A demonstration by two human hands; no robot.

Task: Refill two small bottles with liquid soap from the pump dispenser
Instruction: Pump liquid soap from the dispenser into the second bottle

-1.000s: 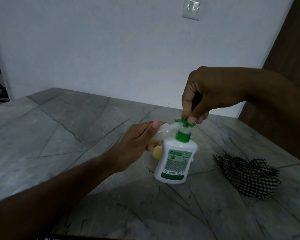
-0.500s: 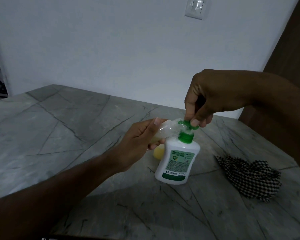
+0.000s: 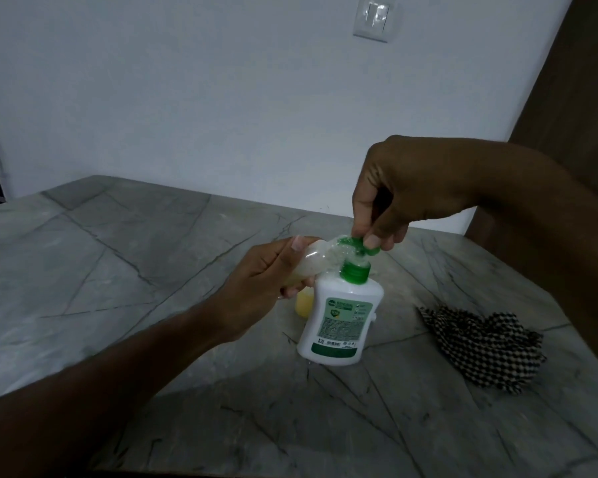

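A white pump dispenser [image 3: 340, 320] with a green collar and green pump head stands on the marble table [image 3: 125, 270]. My right hand [image 3: 390, 191] pinches the green pump head [image 3: 359, 246] from above with thumb and fingers. My left hand [image 3: 266, 288] holds a small clear bottle [image 3: 320, 258] tilted on its side, its mouth against the pump's spout, with pale liquid inside. A second small bottle [image 3: 304, 303] with yellow liquid stands on the table behind the dispenser, mostly hidden by it and my left hand.
A black-and-white checked cloth [image 3: 484, 346] lies crumpled on the table to the right of the dispenser. A white wall with a light switch [image 3: 373, 19] rises behind the table. A dark wooden door [image 3: 573, 98] stands at the right.
My right hand has pressed the pump head lower towards the collar. The clear bottle in my left hand stays at the spout. The view has tilted slightly.
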